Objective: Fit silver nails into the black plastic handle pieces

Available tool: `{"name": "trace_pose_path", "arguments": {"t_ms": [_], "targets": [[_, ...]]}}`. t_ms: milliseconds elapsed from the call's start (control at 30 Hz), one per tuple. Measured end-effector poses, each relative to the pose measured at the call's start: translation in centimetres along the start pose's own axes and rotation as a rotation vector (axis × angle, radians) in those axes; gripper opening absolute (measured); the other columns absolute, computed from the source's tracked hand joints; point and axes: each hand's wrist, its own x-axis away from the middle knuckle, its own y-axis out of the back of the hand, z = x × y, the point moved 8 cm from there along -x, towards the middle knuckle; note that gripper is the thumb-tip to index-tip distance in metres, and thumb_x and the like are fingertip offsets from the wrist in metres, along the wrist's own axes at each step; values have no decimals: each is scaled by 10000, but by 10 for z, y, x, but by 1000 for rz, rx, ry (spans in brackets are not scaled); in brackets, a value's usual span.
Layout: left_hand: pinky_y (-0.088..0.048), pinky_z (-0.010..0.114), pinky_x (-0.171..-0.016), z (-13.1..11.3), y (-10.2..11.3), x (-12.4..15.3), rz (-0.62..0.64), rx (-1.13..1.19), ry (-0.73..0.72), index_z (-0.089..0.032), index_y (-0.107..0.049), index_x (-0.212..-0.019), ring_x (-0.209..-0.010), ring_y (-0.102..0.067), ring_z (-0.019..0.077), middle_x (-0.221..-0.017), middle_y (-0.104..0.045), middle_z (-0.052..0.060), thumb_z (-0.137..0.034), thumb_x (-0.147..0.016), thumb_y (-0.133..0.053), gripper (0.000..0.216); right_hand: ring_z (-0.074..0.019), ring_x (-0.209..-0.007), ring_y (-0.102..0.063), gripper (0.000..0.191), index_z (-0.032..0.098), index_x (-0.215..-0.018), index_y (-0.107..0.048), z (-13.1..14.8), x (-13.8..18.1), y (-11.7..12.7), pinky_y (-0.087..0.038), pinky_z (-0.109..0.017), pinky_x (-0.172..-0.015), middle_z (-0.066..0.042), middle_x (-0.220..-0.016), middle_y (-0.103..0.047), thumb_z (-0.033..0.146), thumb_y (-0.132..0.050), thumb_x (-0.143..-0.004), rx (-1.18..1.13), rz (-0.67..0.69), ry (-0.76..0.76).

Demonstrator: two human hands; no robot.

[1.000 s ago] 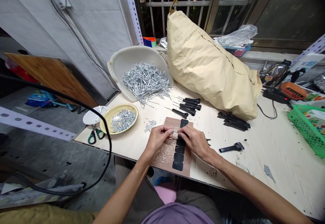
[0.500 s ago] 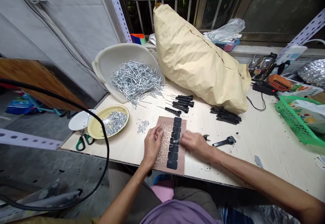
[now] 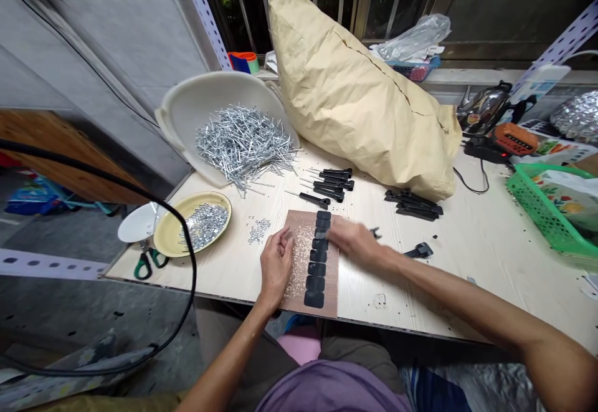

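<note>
My left hand (image 3: 276, 265) rests on the left part of a brown board (image 3: 299, 303), its fingers curled together; whatever they may hold is hidden. White flecks (image 3: 301, 256) are scattered over the board beside it. A column of black rounded pads (image 3: 316, 269) runs along the board's length. At the upper pads is my right hand (image 3: 355, 240), blurred, with fingers bent in; anything small between them cannot be made out. Left of the board lies a little pile of small shiny pieces (image 3: 258, 231). Beyond it are several black strips with metal pins (image 3: 329, 186).
A white scoop-shaped basin (image 3: 180, 106) holds metal pins. In a yellow dish (image 3: 163, 237) are shiny pieces, with green-handled scissors (image 3: 150, 262) alongside. A large paper sack (image 3: 359, 94) lies at the back. More black strips (image 3: 413, 205) and a green basket (image 3: 537, 212) are on the right.
My right hand has moved up along the column of black pads, away from me. My left hand stays at the board. The whole view has shifted slightly.
</note>
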Motion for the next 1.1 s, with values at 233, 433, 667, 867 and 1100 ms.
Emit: {"name": "trace_pose_path", "arguments": {"t_ms": [233, 433, 667, 867, 1100], "targets": [[-468, 298, -718, 3, 0, -1, 9, 8, 35, -153, -581, -1176, -705, -564, 154, -897, -637, 67, -340, -867, -491, 372, -93, -613, -459, 359, 202, -812, -594, -11, -10, -4, -390, -213, -474, 9, -703, -530, 307, -293, -978, -41, 45, 14], [-462, 296, -718, 1, -1, -1, 6, 0, 1, -164, -590, -1164, -729, -569, 158, -952, -639, 76, -329, -864, -493, 356, -135, -726, -490, 346, 186, -825, -587, -58, -28, 13, -388, -256, -554, -39, -807, -548, 319, -305, -976, 102, -34, -118], [-464, 291, -720, 2, -1, -3, -6, 10, -13, -165, -610, -1129, -738, -578, 162, -936, -640, 74, -344, -859, -492, 346, -113, -718, -494, 303, 192, -913, -582, -2, -10, -2, -385, -230, -539, -17, -802, -554, 197, -284, -969, 122, -17, 41], [-471, 287, -695, 4, 0, -5, -20, 10, 46, -175, -619, -1134, -653, -556, 149, -850, -630, 38, -415, -825, -528, 401, -119, -744, -503, 221, 185, -862, -594, 41, 25, 20, -347, -233, -509, -10, -818, -562, 199, -389, -943, 185, 42, 161], [-467, 292, -718, -5, 0, -7, 9, -45, -10, -171, -648, -1094, -706, -571, 165, -933, -653, 52, -412, -823, -518, 386, -109, -806, -563, 224, 213, -939, -634, -57, 85, 107, -400, -218, -642, -17, -921, -586, 336, -447, -937, 108, -190, -458]]}}
